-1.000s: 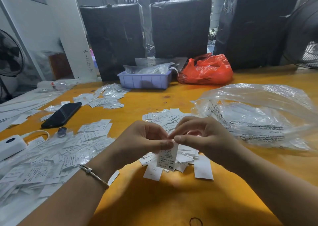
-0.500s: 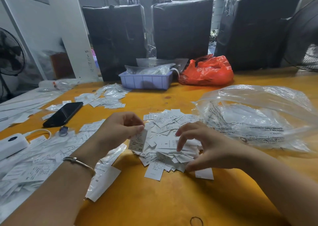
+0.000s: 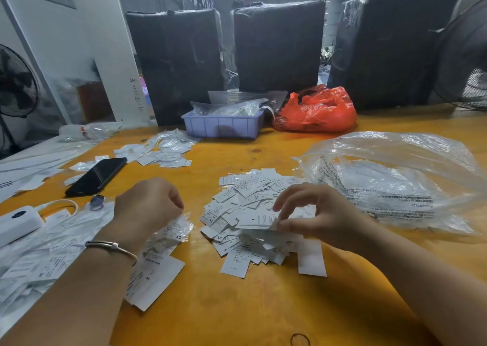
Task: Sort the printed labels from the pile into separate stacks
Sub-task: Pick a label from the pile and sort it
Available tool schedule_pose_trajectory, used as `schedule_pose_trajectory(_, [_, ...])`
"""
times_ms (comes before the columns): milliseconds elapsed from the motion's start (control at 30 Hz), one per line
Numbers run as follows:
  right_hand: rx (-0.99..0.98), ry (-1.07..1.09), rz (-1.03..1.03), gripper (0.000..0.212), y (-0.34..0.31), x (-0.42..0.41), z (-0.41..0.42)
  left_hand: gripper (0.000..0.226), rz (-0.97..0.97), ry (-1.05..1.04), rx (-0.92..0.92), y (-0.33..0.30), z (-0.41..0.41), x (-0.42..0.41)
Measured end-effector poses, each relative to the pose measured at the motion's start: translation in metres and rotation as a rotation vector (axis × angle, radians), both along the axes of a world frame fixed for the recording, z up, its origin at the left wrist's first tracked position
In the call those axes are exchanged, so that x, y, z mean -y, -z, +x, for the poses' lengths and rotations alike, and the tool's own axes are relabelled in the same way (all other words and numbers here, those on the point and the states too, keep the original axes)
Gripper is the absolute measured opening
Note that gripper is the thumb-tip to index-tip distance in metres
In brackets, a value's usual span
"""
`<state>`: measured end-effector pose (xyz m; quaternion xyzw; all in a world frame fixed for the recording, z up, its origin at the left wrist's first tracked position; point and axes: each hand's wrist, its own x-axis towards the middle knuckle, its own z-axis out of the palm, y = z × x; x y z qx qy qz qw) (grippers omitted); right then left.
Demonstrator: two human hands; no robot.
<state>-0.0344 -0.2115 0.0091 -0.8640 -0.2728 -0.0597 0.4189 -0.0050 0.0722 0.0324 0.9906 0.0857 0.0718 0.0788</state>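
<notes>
A loose pile of small white printed labels lies on the orange table in front of me. My right hand reaches into the pile and pinches the edge of a label marked S between thumb and fingers. My left hand is curled over a sorted heap at the left, holding an XS label down against it; its fingertips are hidden. A stack of S labels lies by my left wrist. Another group of labels lies farther back.
A black phone and a white power bank lie at the left. A big clear plastic bag fills the right side. A blue tray and red bag stand behind. A rubber band lies near the front edge.
My left hand carried the XS label from the middle leftward, down onto the left heap. My right hand went back into the pile and took hold of another label.
</notes>
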Motion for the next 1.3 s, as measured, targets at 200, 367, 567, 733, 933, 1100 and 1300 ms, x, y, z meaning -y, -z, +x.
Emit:
schedule_pose_trajectory(200, [-0.123,0.028,0.282,0.016,-0.003,0.001,0.001,0.016,0.06,-0.042,-0.037,0.001,-0.003,0.001])
schedule_pose_trajectory(367, [-0.183,0.069,0.38,0.009,-0.001,0.004,0.003,0.017,0.087,-0.047,-0.074,0.004,-0.001,0.002])
schedule_pose_trajectory(567, [-0.344,0.114,0.54,0.004,-0.001,0.006,0.007,0.014,-0.103,0.187,0.21,0.012,-0.003,0.027])
schedule_pose_trajectory(733, [-0.408,0.094,0.613,0.012,-0.004,0.001,0.004,0.051,-0.867,0.593,-0.107,0.002,-0.024,0.057])
schedule_pose_trajectory(933, [-0.312,0.015,0.526,0.01,-0.003,-0.003,-0.001,0.022,-0.977,0.69,-0.107,0.006,-0.032,0.068])
schedule_pose_trajectory(1100, [0.166,0.308,0.127,0.004,-0.009,0.014,0.007,0.011,-0.891,0.672,-0.084,0.007,-0.029,0.064])
schedule_pose_trajectory(1300, [0.173,0.92,-0.394,0.023,-0.001,0.06,0.03,0.01,-0.902,0.58,-0.076,0.009,-0.023,0.058])
